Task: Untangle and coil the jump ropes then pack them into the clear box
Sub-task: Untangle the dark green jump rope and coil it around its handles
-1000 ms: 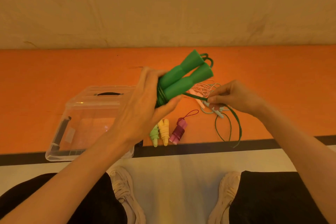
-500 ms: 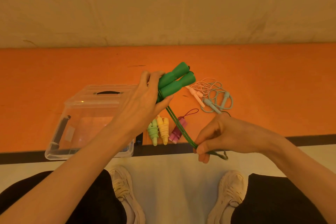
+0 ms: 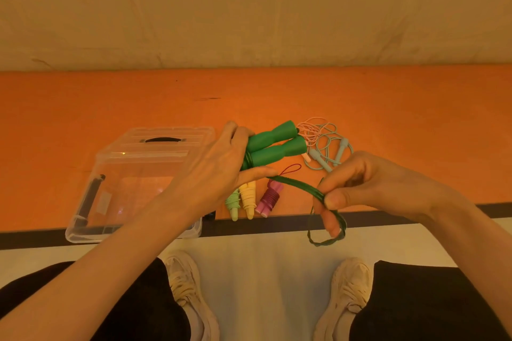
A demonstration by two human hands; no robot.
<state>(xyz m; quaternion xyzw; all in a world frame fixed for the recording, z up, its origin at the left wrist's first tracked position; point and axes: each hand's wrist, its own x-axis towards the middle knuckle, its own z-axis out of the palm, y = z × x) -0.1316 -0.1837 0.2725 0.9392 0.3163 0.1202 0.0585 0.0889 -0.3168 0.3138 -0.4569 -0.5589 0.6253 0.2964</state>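
Left hand (image 3: pixel 219 166) grips the pair of dark green plastic jump-rope handles (image 3: pixel 273 145), fingers and thumb curled round their near ends. Handles lie side by side, long axis running from lower left to upper right, free ends pointing up-right, held above the orange table surface (image 3: pixel 388 108). Their gripped ends are hidden inside the hand.

The green rope cord (image 3: pixel 299 184), several strands bunched together, arcs from under the left thumb rightward and down to the right hand (image 3: pixel 368 185), whose thumb and fingers pinch it. Below the pinch the cord loops past the table edge; strand count not readable.

On the table: clear plastic box with a dark handle (image 3: pixel 133 188) at left, partly behind the left forearm; three coiled ropes near the front edge, light green (image 3: pixel 233 202), yellow (image 3: pixel 248 198), pink-maroon (image 3: pixel 268 198); a loose tangle of pink and pale blue ropes (image 3: pixel 324 144) behind the right hand, individual cords hard to separate.
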